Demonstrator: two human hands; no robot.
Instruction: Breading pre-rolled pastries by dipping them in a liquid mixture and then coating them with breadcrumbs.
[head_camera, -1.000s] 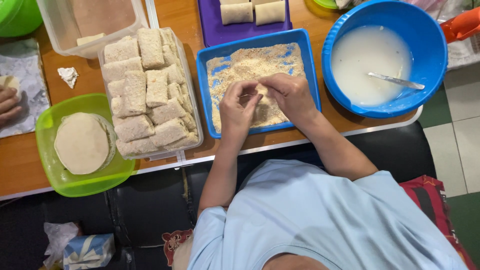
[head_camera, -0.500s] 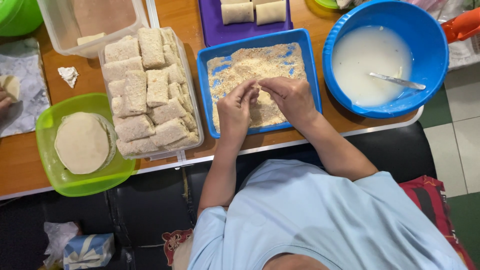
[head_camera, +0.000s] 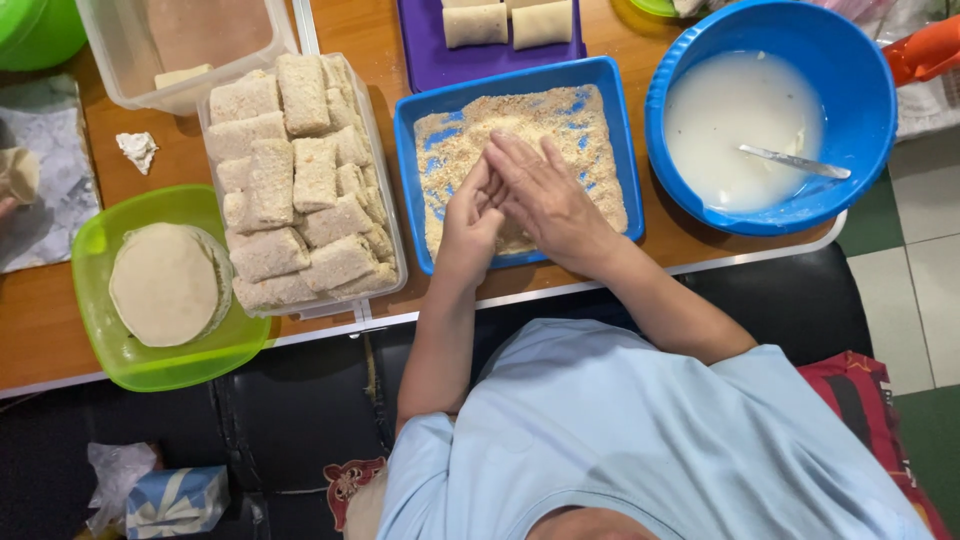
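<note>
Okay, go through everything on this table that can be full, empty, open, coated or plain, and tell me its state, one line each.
Blue tray: open, spread with crumbs.
Blue bowl: holds white batter and a spoon.
Clear container: piled with coated rolls.
Green tub: holds stacked round wrappers.
Purple board: two plain rolls on it.
Left hand: cupped against right hand over the crumbs.

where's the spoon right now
In the head view, the metal spoon lies in the white batter of the blue bowl, right of the blue crumb tray.
</note>
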